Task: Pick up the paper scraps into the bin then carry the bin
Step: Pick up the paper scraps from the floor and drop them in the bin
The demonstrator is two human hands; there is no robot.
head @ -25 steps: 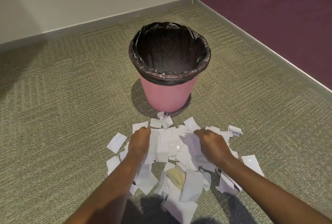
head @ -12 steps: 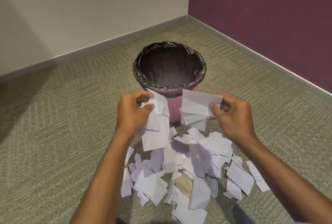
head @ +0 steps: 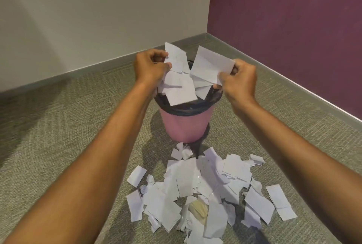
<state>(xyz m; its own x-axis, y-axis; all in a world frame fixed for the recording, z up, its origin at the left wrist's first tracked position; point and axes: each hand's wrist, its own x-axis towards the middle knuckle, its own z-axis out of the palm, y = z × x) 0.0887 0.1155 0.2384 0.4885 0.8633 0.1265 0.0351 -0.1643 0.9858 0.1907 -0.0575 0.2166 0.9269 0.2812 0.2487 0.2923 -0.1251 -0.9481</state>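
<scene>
A pink bin (head: 186, 124) lined with a black bag stands on the carpet in the room's corner. My left hand (head: 150, 67) grips a bunch of white paper scraps (head: 178, 81) just above the bin's left rim. My right hand (head: 238, 79) grips another bunch of scraps (head: 209, 67) above the right rim. The held scraps hang over the bin's mouth and hide most of its inside. A pile of white scraps on the floor (head: 203, 190) lies in front of the bin, with one beige crumpled piece (head: 197, 209) among them.
A beige wall (head: 98, 18) is behind the bin and a purple wall (head: 293, 18) is to its right, both with grey skirting. Green-grey carpet (head: 58, 136) spreads to the left and right of the pile.
Both hands grabbed scraps from the floor pile, lifted them and moved forward; they now hold the bunches over the bin's mouth. The floor pile is smaller.
</scene>
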